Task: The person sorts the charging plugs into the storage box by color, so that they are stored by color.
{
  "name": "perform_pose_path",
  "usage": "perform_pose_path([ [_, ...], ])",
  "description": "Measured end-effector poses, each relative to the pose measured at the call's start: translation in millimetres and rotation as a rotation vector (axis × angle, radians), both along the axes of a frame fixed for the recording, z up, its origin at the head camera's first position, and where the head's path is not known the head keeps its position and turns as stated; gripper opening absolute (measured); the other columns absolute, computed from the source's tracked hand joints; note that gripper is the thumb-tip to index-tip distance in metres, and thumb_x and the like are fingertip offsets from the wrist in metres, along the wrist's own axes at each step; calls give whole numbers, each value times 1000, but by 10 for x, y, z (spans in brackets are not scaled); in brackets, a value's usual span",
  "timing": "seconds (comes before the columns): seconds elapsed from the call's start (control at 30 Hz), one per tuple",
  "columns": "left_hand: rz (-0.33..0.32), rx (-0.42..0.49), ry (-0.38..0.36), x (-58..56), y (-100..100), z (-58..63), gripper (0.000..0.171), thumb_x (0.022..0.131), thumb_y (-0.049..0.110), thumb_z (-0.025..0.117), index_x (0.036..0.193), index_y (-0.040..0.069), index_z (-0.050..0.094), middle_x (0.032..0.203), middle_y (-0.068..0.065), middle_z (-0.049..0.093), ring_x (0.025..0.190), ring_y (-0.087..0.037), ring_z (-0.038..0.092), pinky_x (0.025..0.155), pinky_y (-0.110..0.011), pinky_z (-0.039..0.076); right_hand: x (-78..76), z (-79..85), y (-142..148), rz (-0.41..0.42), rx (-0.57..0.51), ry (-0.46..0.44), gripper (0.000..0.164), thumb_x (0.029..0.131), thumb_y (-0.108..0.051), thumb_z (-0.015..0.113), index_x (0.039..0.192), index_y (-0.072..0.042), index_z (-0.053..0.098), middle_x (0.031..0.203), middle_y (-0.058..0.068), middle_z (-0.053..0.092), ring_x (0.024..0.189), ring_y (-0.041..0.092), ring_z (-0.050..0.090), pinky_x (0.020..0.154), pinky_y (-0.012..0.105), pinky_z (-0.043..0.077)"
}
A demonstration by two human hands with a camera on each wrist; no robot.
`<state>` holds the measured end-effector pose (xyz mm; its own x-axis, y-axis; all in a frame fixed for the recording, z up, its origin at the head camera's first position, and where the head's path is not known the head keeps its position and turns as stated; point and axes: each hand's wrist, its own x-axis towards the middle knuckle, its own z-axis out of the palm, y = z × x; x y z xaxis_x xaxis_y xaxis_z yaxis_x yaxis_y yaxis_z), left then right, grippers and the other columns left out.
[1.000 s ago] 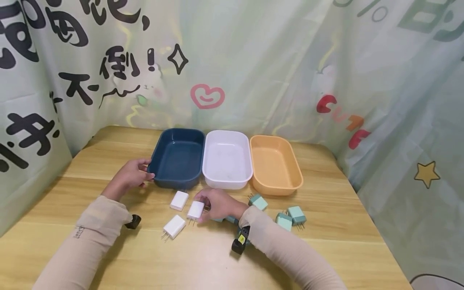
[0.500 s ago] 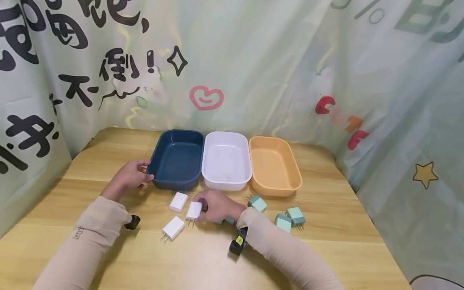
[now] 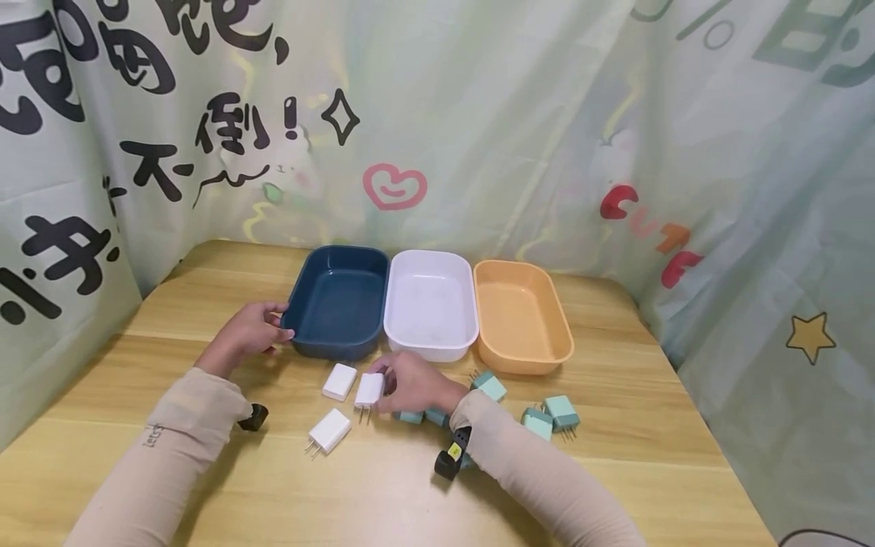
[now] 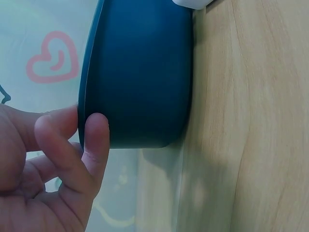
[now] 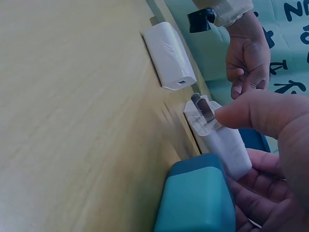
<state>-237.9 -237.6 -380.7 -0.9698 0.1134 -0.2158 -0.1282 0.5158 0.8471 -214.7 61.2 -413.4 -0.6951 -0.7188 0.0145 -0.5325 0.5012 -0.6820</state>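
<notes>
At the left end of the row of trays, my left hand (image 3: 249,332) pinches the rim of the dark blue tray (image 3: 335,300); in the left wrist view the thumb and fingers lie on both sides of that rim (image 4: 87,63). My right hand (image 3: 413,384) pinches a white charger plug (image 3: 369,390) between thumb and fingers, its metal prongs pointing toward the front. Two more white charger plugs (image 3: 339,381) (image 3: 330,431) lie to its left. Close under the right hand sits a teal charger plug (image 5: 198,198), partly hidden by the hand in the head view.
A white tray (image 3: 431,304) and an orange tray (image 3: 522,315) stand side by side to the right of the blue one. Several teal plugs (image 3: 562,412) lie on the wooden table (image 3: 383,494) by the right forearm. A printed curtain (image 3: 492,114) hangs behind.
The white charger plug in my right hand has risen slightly and tilted a little. My left hand keeps its hold on the blue tray's rim. The head view has shifted a little.
</notes>
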Motion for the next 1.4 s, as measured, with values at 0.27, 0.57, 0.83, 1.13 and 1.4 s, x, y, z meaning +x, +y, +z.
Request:
perform_pose_path([
  [0.27,8,7,-8,2,0,-13,63,92,-3,60,144,-14,27,110,-24,43,85,-27,66,62,-34,56,-16,37,11,-5,-51,-10,38,72,-8,81,106,-1,66,89,1,66,71,6,64,66,18,52],
  [0.57,10,-1,-13,-1,4,14,63,92,-2,60,144,-13,27,113,-26,44,87,-28,65,63,-33,56,-33,75,6,-52,-96,3,39,72,-9,80,107,0,64,92,4,68,81,14,69,74,22,54],
  [0.83,30,15,-55,16,23,29,64,93,-2,60,146,-11,26,113,-24,43,85,-25,64,65,-33,57,-46,156,-7,-70,-133,-49,39,73,-9,80,106,2,63,94,6,67,87,22,69,78,29,56],
  [1.13,34,41,-53,10,26,24,65,92,-5,60,145,-12,24,111,-24,43,83,-23,64,65,-35,57,-77,255,-57,-65,-72,83,38,73,-16,81,105,-3,66,82,2,66,73,12,62,66,19,49],
  [1.4,35,52,-45,16,31,14,64,91,-6,60,145,-13,25,112,-25,43,82,-24,64,63,-33,57,-96,301,-82,-96,-114,19,38,73,-11,81,105,-2,63,82,6,66,75,16,62,69,21,51],
])
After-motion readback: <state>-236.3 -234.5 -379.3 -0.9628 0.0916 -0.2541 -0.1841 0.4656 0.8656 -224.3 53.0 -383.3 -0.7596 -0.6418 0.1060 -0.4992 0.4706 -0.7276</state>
